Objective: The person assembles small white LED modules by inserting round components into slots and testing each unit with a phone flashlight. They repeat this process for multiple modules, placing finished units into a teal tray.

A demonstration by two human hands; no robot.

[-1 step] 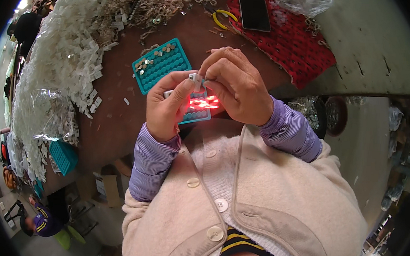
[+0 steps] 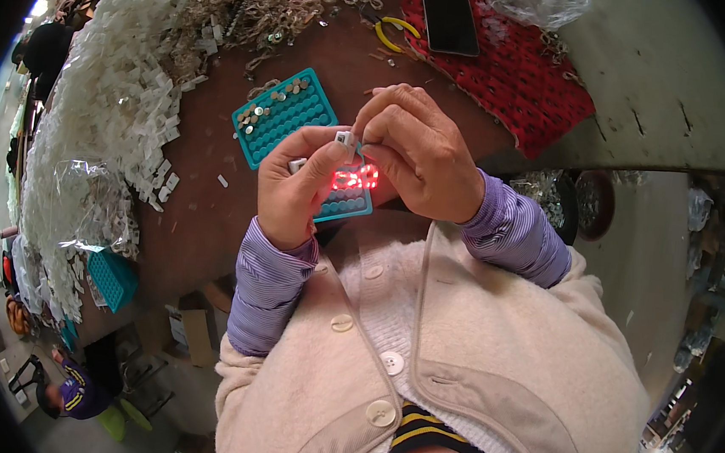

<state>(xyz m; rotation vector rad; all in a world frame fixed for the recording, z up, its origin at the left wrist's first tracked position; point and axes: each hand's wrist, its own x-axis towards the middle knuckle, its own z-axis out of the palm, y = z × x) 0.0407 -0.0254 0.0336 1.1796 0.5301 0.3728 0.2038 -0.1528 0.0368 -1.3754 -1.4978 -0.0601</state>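
Observation:
A small whitish plastic piece (image 2: 345, 138) is pinched between the thumb and forefinger of my left hand (image 2: 291, 187). Another pale bit (image 2: 297, 165) shows among that hand's curled fingers. My right hand (image 2: 419, 150) is closed, its fingertips pinched right beside the plastic piece; whatever they grip is too small to make out. Bright red lights (image 2: 354, 177) glow in the gap below my fingertips. Behind them, partly covered by my hands, is a teal tray (image 2: 345, 210) of round pockets. A second teal tray (image 2: 322, 95), just beyond my left hand, has several small round metallic pieces at its far end.
Clear plastic pieces (image 2: 109, 96) form a big heap at the left. Tangled chains (image 2: 244, 4), yellow-handled pliers (image 2: 388, 37) and a black phone (image 2: 449, 16) on red cloth (image 2: 518, 90) lie at the back. Another teal tray (image 2: 111, 278) sits near the left edge.
The red lights' pattern differs, now smaller and more broken up. My hands have hardly moved.

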